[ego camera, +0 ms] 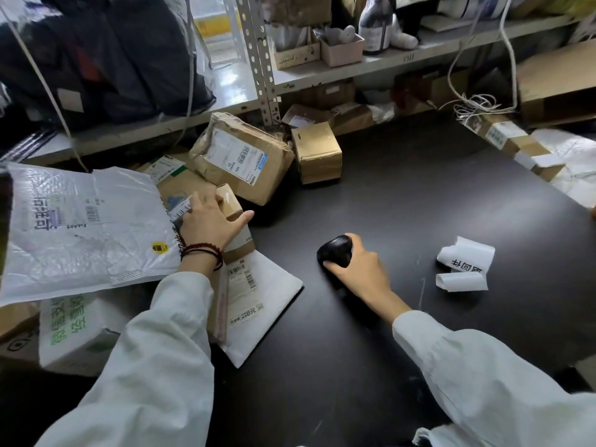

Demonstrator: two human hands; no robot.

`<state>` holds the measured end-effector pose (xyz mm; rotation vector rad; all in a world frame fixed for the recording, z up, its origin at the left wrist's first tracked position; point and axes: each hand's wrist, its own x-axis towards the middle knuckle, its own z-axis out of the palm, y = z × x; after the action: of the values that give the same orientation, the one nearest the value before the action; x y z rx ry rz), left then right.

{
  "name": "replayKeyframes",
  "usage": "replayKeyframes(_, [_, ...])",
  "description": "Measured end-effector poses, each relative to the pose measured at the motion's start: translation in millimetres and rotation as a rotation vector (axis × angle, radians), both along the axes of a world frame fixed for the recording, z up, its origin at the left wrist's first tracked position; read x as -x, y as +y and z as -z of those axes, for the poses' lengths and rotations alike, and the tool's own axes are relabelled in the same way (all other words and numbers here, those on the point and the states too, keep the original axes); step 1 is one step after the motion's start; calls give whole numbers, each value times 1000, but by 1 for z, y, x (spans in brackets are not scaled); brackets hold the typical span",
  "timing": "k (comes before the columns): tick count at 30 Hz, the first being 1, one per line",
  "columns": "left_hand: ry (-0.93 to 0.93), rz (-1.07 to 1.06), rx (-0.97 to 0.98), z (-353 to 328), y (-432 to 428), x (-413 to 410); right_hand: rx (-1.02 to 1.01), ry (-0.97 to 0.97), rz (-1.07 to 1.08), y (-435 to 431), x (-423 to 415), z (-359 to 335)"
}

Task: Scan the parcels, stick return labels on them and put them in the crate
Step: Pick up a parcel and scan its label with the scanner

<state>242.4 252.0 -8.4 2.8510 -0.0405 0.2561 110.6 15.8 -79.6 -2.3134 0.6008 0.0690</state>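
Head view: two hands are seen over a dark table [419, 195], with parcels heaped along its left side and against the shelf [322, 75].
Left hand [209, 221]: laid on top of a small brown box [233, 204], thumb stretched out to the right, fingers reaching onto a barcode sticker at the box's far side. Whether the fingers are curled round the box cannot be told.
Right hand [358, 272]: wrapped closed round a black scanner [335, 254], which is held low on the table, well apart from the box.
Where the parcels are: the small brown box lies on a white padded envelope [264, 304], just beside a large white mailing bag [80, 227] and in front of a big taped parcel [238, 156].
Return labels [464, 262]: two curled white strips lie loose on the table to the right of the scanner; none is seen stuck on a parcel.
Step judged: a parcel is being picked out for scanning.
What could go wrong: a neighbouring barcode could be read instead, since several printed labels lie close together. The padded envelope could be dragged off the table edge if the box is slid rather than lifted. A curled label could be stuck on creased.
Hidden or unclear: no crate is in view. The scanner's window is covered by the hand. The left fingertips are hidden behind the hand. Most print is too blurred to read.
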Motion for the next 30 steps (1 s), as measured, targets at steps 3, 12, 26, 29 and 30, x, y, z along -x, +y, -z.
replayKeyframes(3, [-14, -12, 188, 1, -8, 5, 29, 11, -12, -1, 6, 1])
replayKeyframes(12, [320, 98, 943, 26, -44, 49, 16, -29, 10, -1, 18, 2])
replayKeyframes(26, [279, 279, 464, 51, -38, 73, -317, -317, 135, -34, 34, -8])
replayKeyframes(29, [286, 295, 271, 46, -49, 66, -293, -287, -66, -32, 38, -23])
replayKeyframes(30, [273, 288, 200, 45, -52, 62, -258, -277, -102, -29, 40, -26])
